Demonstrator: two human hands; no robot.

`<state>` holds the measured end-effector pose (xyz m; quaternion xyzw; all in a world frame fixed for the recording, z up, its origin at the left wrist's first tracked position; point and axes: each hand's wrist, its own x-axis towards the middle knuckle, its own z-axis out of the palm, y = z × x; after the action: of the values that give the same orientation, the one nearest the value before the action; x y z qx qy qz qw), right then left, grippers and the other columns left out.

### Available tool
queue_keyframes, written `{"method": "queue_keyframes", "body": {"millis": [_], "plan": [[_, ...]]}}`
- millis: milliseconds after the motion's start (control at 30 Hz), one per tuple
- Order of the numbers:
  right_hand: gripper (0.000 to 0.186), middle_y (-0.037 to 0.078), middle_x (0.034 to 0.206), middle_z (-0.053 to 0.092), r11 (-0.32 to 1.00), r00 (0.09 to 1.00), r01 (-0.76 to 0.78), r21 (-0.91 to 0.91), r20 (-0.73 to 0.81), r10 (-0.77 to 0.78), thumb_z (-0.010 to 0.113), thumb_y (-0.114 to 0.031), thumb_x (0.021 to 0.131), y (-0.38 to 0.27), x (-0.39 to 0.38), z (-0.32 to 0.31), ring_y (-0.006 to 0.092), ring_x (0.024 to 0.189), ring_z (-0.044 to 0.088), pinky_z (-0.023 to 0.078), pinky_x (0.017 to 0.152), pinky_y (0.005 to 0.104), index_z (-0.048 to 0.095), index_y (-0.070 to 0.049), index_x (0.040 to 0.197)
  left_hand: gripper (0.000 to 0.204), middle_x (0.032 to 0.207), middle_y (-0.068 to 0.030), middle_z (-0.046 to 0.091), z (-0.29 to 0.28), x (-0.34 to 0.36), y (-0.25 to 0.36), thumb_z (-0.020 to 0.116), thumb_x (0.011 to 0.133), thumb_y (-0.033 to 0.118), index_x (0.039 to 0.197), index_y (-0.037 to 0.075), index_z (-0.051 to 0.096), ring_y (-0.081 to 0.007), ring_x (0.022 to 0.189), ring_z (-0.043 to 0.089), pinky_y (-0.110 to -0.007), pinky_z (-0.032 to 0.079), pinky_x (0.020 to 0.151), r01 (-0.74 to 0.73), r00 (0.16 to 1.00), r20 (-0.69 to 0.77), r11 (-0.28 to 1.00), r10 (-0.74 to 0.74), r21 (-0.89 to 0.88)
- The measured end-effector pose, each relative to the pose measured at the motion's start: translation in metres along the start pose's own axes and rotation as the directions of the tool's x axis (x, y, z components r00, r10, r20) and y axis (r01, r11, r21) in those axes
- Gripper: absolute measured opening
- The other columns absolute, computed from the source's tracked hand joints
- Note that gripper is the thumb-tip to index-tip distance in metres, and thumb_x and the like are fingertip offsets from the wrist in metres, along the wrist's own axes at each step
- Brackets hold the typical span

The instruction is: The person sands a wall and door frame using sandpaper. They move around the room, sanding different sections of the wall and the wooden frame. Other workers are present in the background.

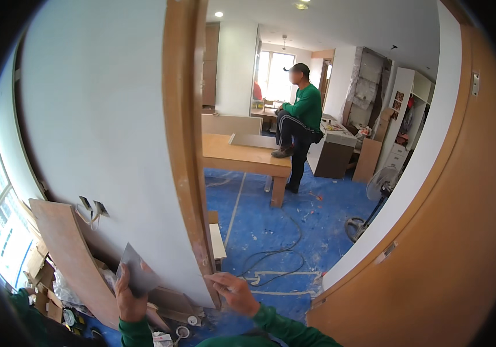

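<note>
My left hand (130, 298) grips a flat grey metal scraper (138, 270), its blade held upward in front of the white wall (109, 115). The scraper's handle is hidden by my fingers. At the lower end of the wooden door frame (185, 139), my right hand (235, 293) is closed, with its fingertips right by the frame's edge. Whatever those fingers may pinch is too small to make out. I cannot tell whether they touch the wood.
A long board (74, 260) leans against the wall below open socket boxes (93, 206). To the right stands a wooden door (427, 260). Beyond the doorway, a person (303, 115) rests one foot on a wooden bench (248, 156). A cable (271, 253) crosses the blue floor sheeting (323, 231) near a fan (381, 185).
</note>
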<state>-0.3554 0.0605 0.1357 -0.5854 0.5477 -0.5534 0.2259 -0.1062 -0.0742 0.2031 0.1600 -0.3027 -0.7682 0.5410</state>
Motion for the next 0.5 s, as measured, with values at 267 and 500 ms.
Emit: {"method": "queue_keyframes", "body": {"millis": [267, 500], "plan": [[0.027, 0.008, 0.096, 0.072, 0.939, 0.944, -0.323, 0.120, -0.038, 0.329, 0.063, -0.012, 0.095, 0.061, 0.009, -0.108, 0.0129, 0.087, 0.065, 0.052, 0.077, 0.0281, 0.069, -0.003, 0.120, 0.068, 0.123, -0.0153, 0.057, -0.008, 0.000, -0.074, 0.065, 0.082, -0.009, 0.145, -0.002, 0.039, -0.0230, 0.111, 0.057, -0.031, 0.049, 0.098, -0.057, 0.960, -0.277, 0.996, 0.036, -0.066], [0.024, 0.009, 0.088, 0.072, 0.978, 0.981, -0.190, 0.091, -0.020, 0.192, 0.068, -0.009, 0.083, 0.063, 0.083, -0.186, 0.0129, 0.079, 0.065, 0.051, 0.076, 0.0267, 0.071, 0.000, 0.104, 0.080, 0.134, -0.0195, 0.050, -0.007, 0.005, -0.127, 0.077, 0.067, -0.007, 0.138, -0.005, 0.041, -0.0277, 0.126, 0.053, -0.038, 0.040, 0.110, -0.186, 0.903, -0.419, 0.965, 0.093, -0.187]]}}
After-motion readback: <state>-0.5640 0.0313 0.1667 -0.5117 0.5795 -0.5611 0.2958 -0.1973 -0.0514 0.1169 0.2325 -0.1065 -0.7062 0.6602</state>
